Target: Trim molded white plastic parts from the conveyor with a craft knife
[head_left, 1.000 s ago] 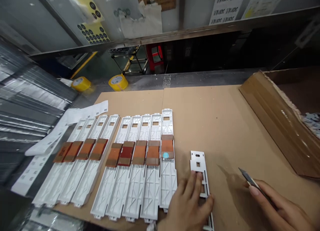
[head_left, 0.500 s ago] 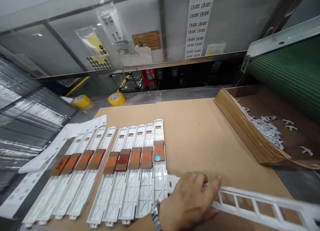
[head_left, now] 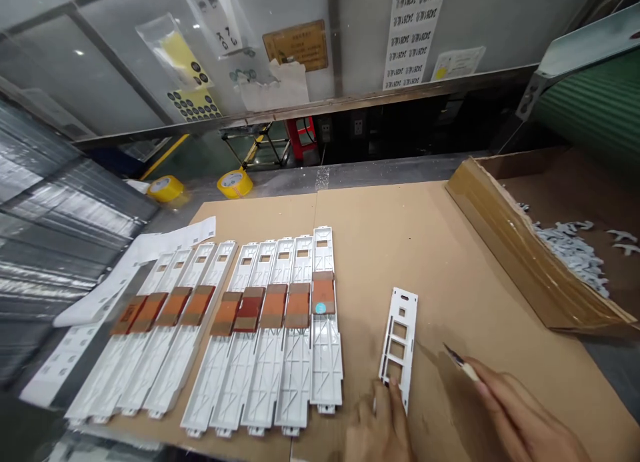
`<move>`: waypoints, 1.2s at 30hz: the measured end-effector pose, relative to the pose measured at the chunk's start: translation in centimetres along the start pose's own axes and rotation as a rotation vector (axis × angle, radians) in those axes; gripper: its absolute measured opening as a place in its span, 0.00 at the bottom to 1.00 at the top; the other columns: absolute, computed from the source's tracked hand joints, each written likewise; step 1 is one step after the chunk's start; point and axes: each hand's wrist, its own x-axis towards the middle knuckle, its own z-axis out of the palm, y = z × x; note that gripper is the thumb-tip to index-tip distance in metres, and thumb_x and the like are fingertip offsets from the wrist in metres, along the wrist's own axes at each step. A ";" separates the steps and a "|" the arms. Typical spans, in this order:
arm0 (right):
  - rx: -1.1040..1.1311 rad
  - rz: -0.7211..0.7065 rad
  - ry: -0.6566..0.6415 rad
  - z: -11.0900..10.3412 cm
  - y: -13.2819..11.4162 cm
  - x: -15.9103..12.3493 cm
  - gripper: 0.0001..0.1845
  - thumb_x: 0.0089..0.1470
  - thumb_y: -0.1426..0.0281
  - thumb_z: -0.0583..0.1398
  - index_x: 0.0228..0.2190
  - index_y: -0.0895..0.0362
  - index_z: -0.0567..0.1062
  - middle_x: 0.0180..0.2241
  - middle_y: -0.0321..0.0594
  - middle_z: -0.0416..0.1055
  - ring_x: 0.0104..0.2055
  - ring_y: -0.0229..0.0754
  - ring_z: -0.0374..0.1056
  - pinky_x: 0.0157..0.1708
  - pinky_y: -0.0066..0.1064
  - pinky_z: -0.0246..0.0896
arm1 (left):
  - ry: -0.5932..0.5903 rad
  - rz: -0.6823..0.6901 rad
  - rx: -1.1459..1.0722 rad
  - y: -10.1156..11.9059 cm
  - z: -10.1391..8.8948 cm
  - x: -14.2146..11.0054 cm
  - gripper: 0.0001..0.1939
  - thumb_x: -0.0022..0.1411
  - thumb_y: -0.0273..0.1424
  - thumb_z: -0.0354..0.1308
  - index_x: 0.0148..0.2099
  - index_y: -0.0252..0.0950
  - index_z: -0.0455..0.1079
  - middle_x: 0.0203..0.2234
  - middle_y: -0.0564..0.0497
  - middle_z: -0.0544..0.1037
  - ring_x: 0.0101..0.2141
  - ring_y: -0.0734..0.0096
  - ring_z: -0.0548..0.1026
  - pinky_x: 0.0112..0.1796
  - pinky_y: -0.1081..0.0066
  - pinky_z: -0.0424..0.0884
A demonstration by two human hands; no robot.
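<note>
A narrow white plastic frame (head_left: pixel 409 335) with a row of rectangular openings lies on brown cardboard (head_left: pixel 370 249). My left hand (head_left: pixel 383 422) has its fingers closed on the near end of this frame, holding it down. To the right, my right hand (head_left: pixel 520 412) grips a slim knife (head_left: pixel 464 365) with a pale handle and a dark pointed blade. The blade tip points up and left, a short way from the frame without touching it. Left of my left hand lie several long white plastic trays (head_left: pixel 327 375) in a row, each crossed by an orange-brown block (head_left: pixel 323 290).
An open cardboard box (head_left: pixel 500 249) of small white plastic pieces (head_left: pixel 573 252) stands at the right. Two yellow tape rolls (head_left: pixel 235 184) sit along the back edge. Label paper (head_left: pixel 135 255) lies at the left, and a grey panel (head_left: pixel 360 35) hangs above the far side.
My left hand has swung the white frame from lying crosswise at the right to pointing away from me on the cardboard. My right hand has come into view with the knife.
</note>
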 end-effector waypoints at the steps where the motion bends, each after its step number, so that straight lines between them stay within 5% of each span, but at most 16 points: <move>1: -0.010 -0.022 -0.016 0.5 -0.4 0.6 0.15 0.65 0.67 0.50 0.50 0.50 0.68 0.43 0.35 0.76 0.40 0.37 0.75 0.32 0.21 0.71 | 0.060 0.002 -0.020 0.0 0.4 0.1 0.21 0.50 0.32 0.62 0.47 0.32 0.74 0.35 0.41 0.76 0.29 0.63 0.71 0.26 0.66 0.68; 4: -0.095 -0.042 -0.039 1.1 -1.6 2.6 0.16 0.66 0.67 0.46 0.48 0.51 0.70 0.40 0.35 0.77 0.34 0.37 0.76 0.22 0.22 0.68 | 0.180 -0.007 -0.079 -0.5 0.7 1.4 0.18 0.50 0.39 0.61 0.40 0.32 0.75 0.37 0.39 0.76 0.37 0.57 0.70 0.33 0.61 0.67; 9: -0.243 -0.165 -0.020 0.3 -2.4 5.3 0.19 0.67 0.65 0.43 0.46 0.53 0.71 0.36 0.36 0.76 0.28 0.36 0.74 0.17 0.25 0.65 | 0.143 0.180 -0.103 -2.1 -0.3 3.6 0.31 0.60 0.49 0.50 0.57 0.33 0.68 0.56 0.43 0.71 0.57 0.56 0.64 0.51 0.62 0.61; 16: -0.280 -0.174 -0.083 1.1 -2.9 7.0 0.19 0.67 0.62 0.43 0.39 0.53 0.71 0.31 0.36 0.73 0.27 0.40 0.72 0.24 0.31 0.67 | 0.251 0.011 -0.180 -0.1 1.4 2.4 0.22 0.66 0.35 0.41 0.48 0.32 0.74 0.48 0.43 0.78 0.54 0.58 0.70 0.49 0.65 0.63; 23: -0.292 -0.223 -0.135 1.4 -2.6 7.4 0.18 0.67 0.62 0.43 0.41 0.52 0.69 0.30 0.35 0.71 0.28 0.41 0.71 0.24 0.33 0.63 | 0.379 -0.028 -0.192 0.3 1.4 3.2 0.22 0.63 0.22 0.39 0.40 0.32 0.77 0.40 0.44 0.81 0.46 0.61 0.75 0.47 0.66 0.64; 36: -0.320 -0.247 -0.097 1.5 -2.6 7.8 0.18 0.67 0.61 0.42 0.37 0.52 0.68 0.26 0.32 0.70 0.22 0.37 0.70 0.16 0.30 0.59 | 0.439 -0.095 -0.201 0.8 1.6 3.7 0.24 0.61 0.17 0.38 0.35 0.32 0.77 0.36 0.45 0.82 0.41 0.63 0.78 0.43 0.66 0.65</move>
